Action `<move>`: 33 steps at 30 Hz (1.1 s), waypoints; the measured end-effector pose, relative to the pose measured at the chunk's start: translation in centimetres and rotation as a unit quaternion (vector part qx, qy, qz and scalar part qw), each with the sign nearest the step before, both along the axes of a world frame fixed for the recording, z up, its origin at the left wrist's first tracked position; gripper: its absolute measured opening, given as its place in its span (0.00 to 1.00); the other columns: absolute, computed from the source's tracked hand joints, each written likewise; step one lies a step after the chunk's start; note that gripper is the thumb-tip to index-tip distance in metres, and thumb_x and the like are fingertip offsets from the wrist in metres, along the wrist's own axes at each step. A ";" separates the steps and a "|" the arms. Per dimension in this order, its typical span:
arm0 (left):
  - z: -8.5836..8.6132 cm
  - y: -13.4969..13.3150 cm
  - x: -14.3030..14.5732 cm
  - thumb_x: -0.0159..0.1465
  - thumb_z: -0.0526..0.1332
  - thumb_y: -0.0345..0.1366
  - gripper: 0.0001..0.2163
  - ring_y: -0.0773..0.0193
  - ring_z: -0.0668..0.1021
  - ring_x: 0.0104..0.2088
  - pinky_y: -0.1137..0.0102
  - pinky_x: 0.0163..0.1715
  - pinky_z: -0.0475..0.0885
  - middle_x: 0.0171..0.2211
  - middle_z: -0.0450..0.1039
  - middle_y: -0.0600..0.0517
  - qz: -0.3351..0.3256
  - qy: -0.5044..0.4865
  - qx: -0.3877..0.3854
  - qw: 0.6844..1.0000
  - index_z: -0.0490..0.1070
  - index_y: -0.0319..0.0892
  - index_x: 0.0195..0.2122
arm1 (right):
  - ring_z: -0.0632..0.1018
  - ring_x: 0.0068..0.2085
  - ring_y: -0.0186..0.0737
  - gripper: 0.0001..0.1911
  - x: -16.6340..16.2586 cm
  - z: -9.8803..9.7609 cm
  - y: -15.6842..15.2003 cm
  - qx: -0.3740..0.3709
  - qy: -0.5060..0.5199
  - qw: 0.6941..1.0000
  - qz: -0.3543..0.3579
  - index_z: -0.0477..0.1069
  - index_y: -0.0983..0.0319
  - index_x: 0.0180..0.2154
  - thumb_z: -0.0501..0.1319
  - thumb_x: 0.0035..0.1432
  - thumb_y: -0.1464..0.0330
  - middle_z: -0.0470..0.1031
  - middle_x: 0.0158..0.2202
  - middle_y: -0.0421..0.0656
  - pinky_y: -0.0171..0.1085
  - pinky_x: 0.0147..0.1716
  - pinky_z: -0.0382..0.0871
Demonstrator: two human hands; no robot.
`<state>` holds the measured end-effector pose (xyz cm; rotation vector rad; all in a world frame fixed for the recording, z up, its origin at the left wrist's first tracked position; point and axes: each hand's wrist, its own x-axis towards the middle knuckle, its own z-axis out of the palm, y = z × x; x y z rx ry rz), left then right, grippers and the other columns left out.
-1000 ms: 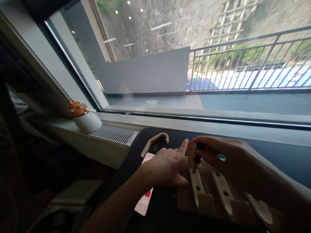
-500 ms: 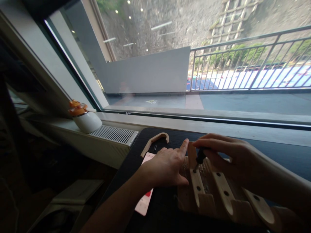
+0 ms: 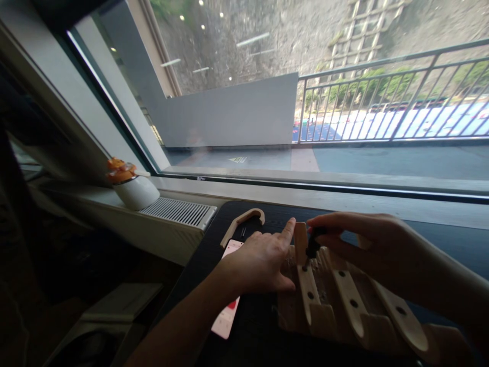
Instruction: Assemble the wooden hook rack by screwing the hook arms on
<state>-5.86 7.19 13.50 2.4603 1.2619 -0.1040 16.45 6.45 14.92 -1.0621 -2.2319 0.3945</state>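
A wooden rack (image 3: 344, 306) with several curved hook pieces lies on the dark table (image 3: 439, 239). My left hand (image 3: 260, 262) rests on its left end, fingers spread, the forefinger stretched against the upright tip of the leftmost hook (image 3: 300, 239). My right hand (image 3: 367, 242) is closed on a small black-handled screwdriver (image 3: 311, 244), whose tip stands on that leftmost hook near its upper hole.
A loose wooden hook (image 3: 242, 221) lies on the table beyond my left hand. A phone with a lit screen (image 3: 227, 313) lies under my left wrist. A white pot with an orange figure (image 3: 132, 186) sits on the sill beside a vent grille (image 3: 179, 211). The window is close behind.
My right hand has turned slightly on the screwdriver, which tilted and came back nearly upright. My left hand and the rack stay put.
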 end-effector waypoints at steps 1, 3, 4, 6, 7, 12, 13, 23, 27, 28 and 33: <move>0.0 0.0 0.0 0.56 0.69 0.48 0.56 0.39 0.76 0.56 0.57 0.51 0.70 0.57 0.73 0.36 0.001 0.002 -0.001 1.000 0.32 0.34 0.74 | 0.82 0.29 0.40 0.11 -0.1 0.0 0.0 0.015 -0.006 1.000 -0.011 0.80 0.53 0.45 0.60 0.64 0.63 0.85 0.35 0.39 0.35 0.28 0.74; 0.1 -0.1 0.1 0.56 0.68 0.49 0.56 0.39 0.76 0.56 0.57 0.52 0.70 0.57 0.73 0.35 0.005 0.006 -0.002 1.000 0.32 0.33 0.74 | 0.81 0.27 0.40 0.11 -0.3 0.0 0.0 0.047 -0.018 0.998 -0.039 0.79 0.54 0.43 0.60 0.64 0.63 0.84 0.33 0.39 0.35 0.26 0.72; 0.1 -0.1 0.1 0.56 0.68 0.50 0.56 0.39 0.76 0.56 0.56 0.53 0.69 0.57 0.73 0.35 0.006 0.009 -0.001 1.000 0.32 0.33 0.73 | 0.80 0.26 0.40 0.10 -0.4 -0.1 -0.1 0.062 -0.025 0.996 -0.054 0.79 0.55 0.41 0.60 0.63 0.63 0.83 0.31 0.40 0.35 0.24 0.70; 0.2 -0.1 0.2 0.56 0.68 0.49 0.55 0.40 0.75 0.56 0.56 0.54 0.69 0.57 0.73 0.35 0.006 0.011 0.001 1.000 0.33 0.33 0.73 | 0.79 0.25 0.39 0.09 -0.5 -0.1 -0.1 0.088 -0.044 0.993 -0.070 0.78 0.55 0.39 0.60 0.63 0.63 0.82 0.29 0.40 0.35 0.22 0.68; 0.1 -0.1 0.2 0.56 0.68 0.49 0.55 0.40 0.75 0.56 0.56 0.54 0.69 0.58 0.73 0.36 0.005 0.009 0.003 1.000 0.33 0.33 0.73 | 0.79 0.26 0.40 0.09 -0.5 -0.1 -0.1 0.099 -0.051 0.991 -0.067 0.78 0.55 0.40 0.59 0.63 0.64 0.82 0.30 0.41 0.35 0.23 0.68; 0.0 -0.2 0.1 0.56 0.68 0.48 0.55 0.40 0.76 0.56 0.55 0.52 0.70 0.58 0.73 0.36 0.001 -0.003 0.011 1.000 0.33 0.34 0.73 | 0.80 0.32 0.42 0.15 -0.4 0.2 0.0 0.144 -0.068 0.987 0.014 0.80 0.58 0.42 0.54 0.68 0.64 0.81 0.33 0.46 0.36 0.28 0.71; 0.0 -0.1 0.1 0.56 0.69 0.48 0.55 0.40 0.76 0.56 0.55 0.52 0.70 0.58 0.73 0.36 0.001 0.000 0.011 1.000 0.34 0.33 0.73 | 0.79 0.31 0.41 0.15 -0.4 0.3 0.0 0.143 -0.066 0.987 0.030 0.80 0.58 0.42 0.54 0.69 0.65 0.80 0.33 0.46 0.35 0.27 0.71; -0.1 0.0 0.1 0.57 0.69 0.49 0.52 0.40 0.75 0.57 0.54 0.55 0.69 0.59 0.71 0.34 -0.015 -0.006 0.013 1.000 0.40 0.33 0.73 | 0.83 0.37 0.43 0.14 -1.2 0.2 -0.5 0.055 -0.009 0.997 0.061 0.78 0.55 0.49 0.57 0.66 0.67 0.84 0.40 0.45 0.36 0.35 0.76; 0.3 -0.2 0.2 0.57 0.69 0.48 0.55 0.38 0.76 0.56 0.55 0.53 0.70 0.57 0.73 0.34 0.003 0.009 0.009 1.000 0.35 0.32 0.73 | 0.80 0.27 0.39 0.12 -1.0 0.3 -0.4 0.031 -0.019 0.999 0.004 0.78 0.57 0.41 0.56 0.65 0.64 0.83 0.32 0.42 0.34 0.25 0.71; 0.3 -0.2 0.3 0.56 0.70 0.49 0.55 0.39 0.75 0.56 0.55 0.53 0.69 0.57 0.73 0.35 0.006 0.013 0.006 1.000 0.33 0.32 0.73 | 0.78 0.24 0.38 0.12 -1.0 0.3 -0.5 0.027 -0.028 0.999 -0.011 0.78 0.57 0.39 0.56 0.65 0.63 0.82 0.28 0.40 0.34 0.22 0.69; 0.4 -0.3 0.3 0.56 0.70 0.50 0.56 0.40 0.75 0.57 0.56 0.56 0.68 0.58 0.72 0.35 0.008 0.019 0.004 1.000 0.33 0.32 0.73 | 0.64 0.15 0.33 0.09 -2.1 0.0 -1.3 0.078 -0.046 0.988 -0.123 0.71 0.57 0.29 0.58 0.60 0.63 0.68 0.15 0.34 0.33 0.16 0.55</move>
